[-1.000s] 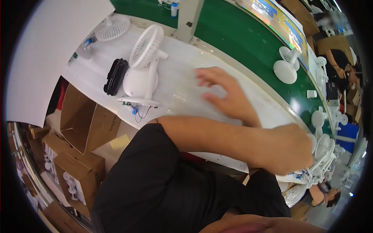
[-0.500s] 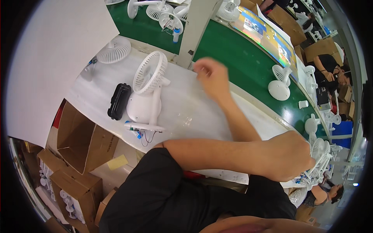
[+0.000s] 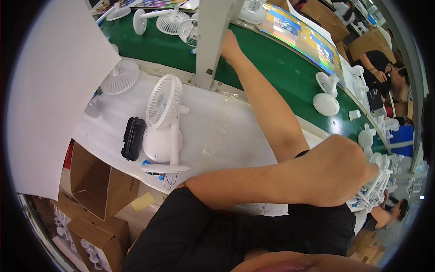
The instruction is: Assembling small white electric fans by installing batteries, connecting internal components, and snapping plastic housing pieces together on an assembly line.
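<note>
My right hand point(image 3: 230, 44) reaches over the green conveyor, partly behind the grey metal post point(image 3: 209, 50); its fingers are hidden. My left forearm crosses my body to the right. The left hand point(image 3: 340, 170) bends at the wrist beside a pile of white fan parts point(image 3: 377, 181), its fingers out of sight. On the white work surface stands a partly assembled white desk fan point(image 3: 164, 102) with a ringed cage and round base. A white disc point(image 3: 165, 168) at its near end has thin wires dangling. Beside the fan lies a black plastic case point(image 3: 133, 138). Neither hand touches these.
A large white sheet point(image 3: 54, 90) rises at left; a fan cage point(image 3: 120, 77) is next to it. More fan parts point(image 3: 326, 104) lie on the green conveyor point(image 3: 272, 68). Open cardboard boxes point(image 3: 104, 186) stand below left. Other people work at far right.
My right hand has moved farther away, from the table's far edge to behind the post over the conveyor. The view has shifted slightly; the left arm keeps about the same pose.
</note>
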### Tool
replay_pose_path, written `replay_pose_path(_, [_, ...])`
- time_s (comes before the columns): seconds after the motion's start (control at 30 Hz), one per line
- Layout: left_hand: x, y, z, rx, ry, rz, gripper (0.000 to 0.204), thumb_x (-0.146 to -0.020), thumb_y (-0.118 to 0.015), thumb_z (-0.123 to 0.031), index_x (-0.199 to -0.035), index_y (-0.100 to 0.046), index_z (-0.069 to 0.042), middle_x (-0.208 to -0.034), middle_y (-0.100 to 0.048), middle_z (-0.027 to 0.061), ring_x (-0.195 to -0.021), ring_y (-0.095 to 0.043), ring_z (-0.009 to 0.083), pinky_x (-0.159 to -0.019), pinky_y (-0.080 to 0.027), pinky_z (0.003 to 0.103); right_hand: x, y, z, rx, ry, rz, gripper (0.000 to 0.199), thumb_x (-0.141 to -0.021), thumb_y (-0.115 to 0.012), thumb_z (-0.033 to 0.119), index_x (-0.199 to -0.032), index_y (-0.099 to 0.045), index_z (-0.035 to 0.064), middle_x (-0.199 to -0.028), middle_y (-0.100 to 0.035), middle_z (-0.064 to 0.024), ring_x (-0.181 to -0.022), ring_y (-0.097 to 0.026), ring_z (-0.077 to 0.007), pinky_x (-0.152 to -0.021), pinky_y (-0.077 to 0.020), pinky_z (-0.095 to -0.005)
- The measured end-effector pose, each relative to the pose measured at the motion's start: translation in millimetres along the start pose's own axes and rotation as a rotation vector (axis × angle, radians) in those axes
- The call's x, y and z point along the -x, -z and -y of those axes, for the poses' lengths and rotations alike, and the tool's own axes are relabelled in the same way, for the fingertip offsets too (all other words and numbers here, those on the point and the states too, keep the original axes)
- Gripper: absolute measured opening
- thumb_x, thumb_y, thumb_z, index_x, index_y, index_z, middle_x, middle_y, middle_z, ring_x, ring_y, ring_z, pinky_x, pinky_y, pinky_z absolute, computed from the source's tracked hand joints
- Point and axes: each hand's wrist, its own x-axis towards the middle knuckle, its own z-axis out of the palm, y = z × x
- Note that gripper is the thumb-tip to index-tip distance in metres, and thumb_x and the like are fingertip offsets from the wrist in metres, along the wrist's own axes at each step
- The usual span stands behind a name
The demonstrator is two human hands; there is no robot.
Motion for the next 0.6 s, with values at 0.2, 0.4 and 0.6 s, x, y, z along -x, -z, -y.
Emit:
replay_pose_path(0.2, [3,37,9,-0.014,0.163,-0.008,0.005,-0.078,-0.058,-0.011,-0.077,-0.057,-0.006,-0.061,-0.058,0.0126,-0.051,-0.051,0.0326,-0.054,-0.040,0.043,91,78,9,-0.736,0.031,-0.083,0.034,-0.089,-0.063,0.018,-0.118,-0.060,-0.0006,-0.098,-0.068,-0.0108,-0.087,-0.065,-0.0200,-0.078,-0.0547,-0.0321])
replay_pose_path(0.4, [3,89,53,-0.527,0.409,-0.231,0.024,-0.084,-0.066,-0.013,-0.106,-0.062,-0.004,-0.105,-0.061,0.0069,-0.095,-0.055,0.0191,-0.089,-0.044,0.032,218,149,40,-1.014,0.183,-0.250,0.028,-0.085,-0.059,0.009,-0.110,-0.061,-0.0012,-0.094,-0.066,-0.0115,-0.074,-0.066,-0.0184,-0.063,-0.0562,-0.0265])
replay_pose_path(0.6, [22,70,83,-0.496,0.467,0.052,0.033,-0.086,-0.065,-0.017,-0.115,-0.056,-0.003,-0.131,-0.046,0.0172,-0.117,-0.047,0.0319,-0.100,-0.039,0.037,265,169,41,-0.919,-0.112,-0.214,0.029,-0.082,-0.056,-0.001,-0.111,-0.054,-0.0031,-0.094,-0.064,-0.0132,-0.072,-0.067,-0.0175,-0.059,-0.0587,-0.0248])
